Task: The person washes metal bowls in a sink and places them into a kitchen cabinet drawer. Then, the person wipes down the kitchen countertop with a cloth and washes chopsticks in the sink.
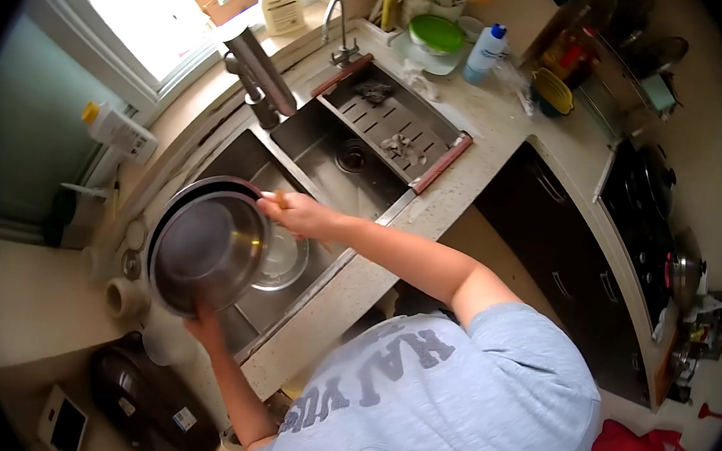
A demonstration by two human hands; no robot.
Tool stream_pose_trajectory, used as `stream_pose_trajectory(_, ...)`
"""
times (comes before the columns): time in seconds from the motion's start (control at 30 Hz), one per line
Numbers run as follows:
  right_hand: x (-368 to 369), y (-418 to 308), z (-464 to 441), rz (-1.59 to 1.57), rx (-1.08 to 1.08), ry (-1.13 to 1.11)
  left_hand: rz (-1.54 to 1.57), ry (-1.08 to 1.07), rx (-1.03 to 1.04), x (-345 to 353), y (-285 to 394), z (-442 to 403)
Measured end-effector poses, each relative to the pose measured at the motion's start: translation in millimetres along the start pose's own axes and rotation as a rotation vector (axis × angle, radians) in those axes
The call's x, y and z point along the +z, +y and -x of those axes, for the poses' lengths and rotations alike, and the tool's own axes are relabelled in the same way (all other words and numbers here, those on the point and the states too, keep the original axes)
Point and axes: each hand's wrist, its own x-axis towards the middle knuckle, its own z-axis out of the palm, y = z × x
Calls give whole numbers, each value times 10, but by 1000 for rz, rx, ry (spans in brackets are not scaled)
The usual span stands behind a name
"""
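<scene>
Over the left basin of the sink point(283, 311), a metal bowl point(206, 250) is held tilted, with a darker rim showing behind it. My right hand point(292, 215) grips the rim at its upper right, with something small and orange-brown at the fingers. Down at the lower edge, my left hand point(205, 324) holds the bowl, its fingertips partly hidden. A clear round dish point(284, 262) sits in the basin beneath, partly covered by the bowl. To the right, a slotted drain tray point(388, 124) lies over the other basin, carrying a dark scrubber point(374, 91) and a crumpled pale cloth point(405, 149).
A metal faucet point(258, 72) rises behind the sink. Bottles stand near the window, including a white one point(280, 5). Behind the sink's right end are a green-lidded bowl point(436, 34) and a blue-capped bottle point(485, 55). The stove point(640, 218) is at the right.
</scene>
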Motion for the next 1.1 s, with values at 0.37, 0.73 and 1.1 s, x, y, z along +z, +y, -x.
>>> stream_pose_trajectory(0.37, 369, -345, -125, -719, 294, -242, -333, 131, 906, -536, 827, -93)
stream_pose_trajectory(0.73, 214, -272, 89, -653, 262, -198, -404, 154, 956, -413, 876, -27)
stream_pose_trajectory(1.1, -1262, 1247, 2408, -529, 253, 456, 136, -221, 423, 829, 920, 1292)
